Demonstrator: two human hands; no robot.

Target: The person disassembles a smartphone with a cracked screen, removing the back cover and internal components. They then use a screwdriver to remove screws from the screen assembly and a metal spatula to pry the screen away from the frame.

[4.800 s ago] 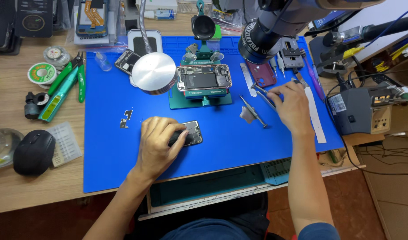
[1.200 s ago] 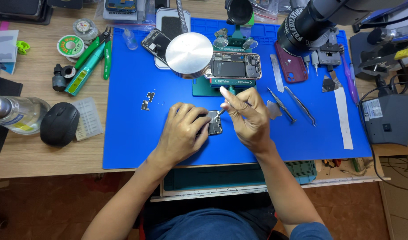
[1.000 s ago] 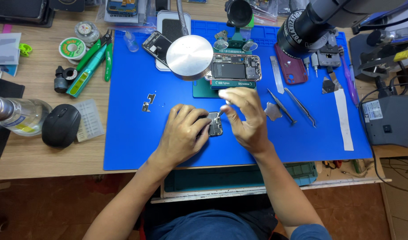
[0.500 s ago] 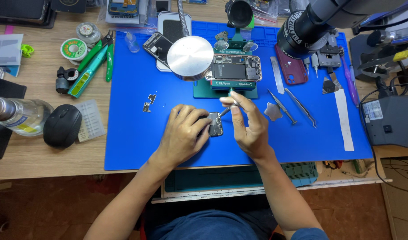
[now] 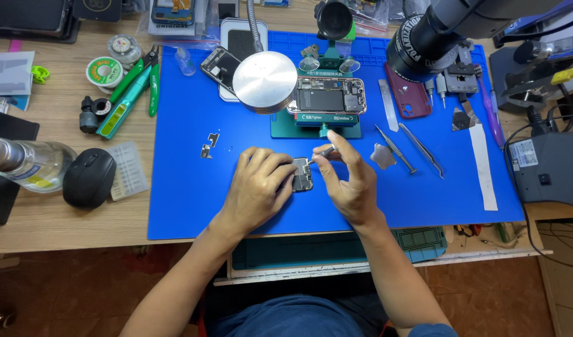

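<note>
A small metal phone part [image 5: 302, 175] lies on the blue mat [image 5: 186, 206], just in front of the green holder [image 5: 316, 129] with an opened phone [image 5: 326, 100]. The left hand [image 5: 256, 190] pins it with curled fingers; the right hand [image 5: 349, 181] pinches a thin tool [image 5: 322, 153] whose tip touches it. Tweezers [image 5: 422, 150] lie nearby to the right.

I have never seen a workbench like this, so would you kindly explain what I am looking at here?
This is one view from a camera worn on a person's head, looking down at their own bare hands over a blue mat. The left hand steadies a small circuit part on the mat. The right hand pinches a thin metal tool, its tip at that part. Behind sits an opened phone clamped in a green holder, beside a round metal disc. Tweezers lie to the right; a black mouse and green cutters lie left.
</note>
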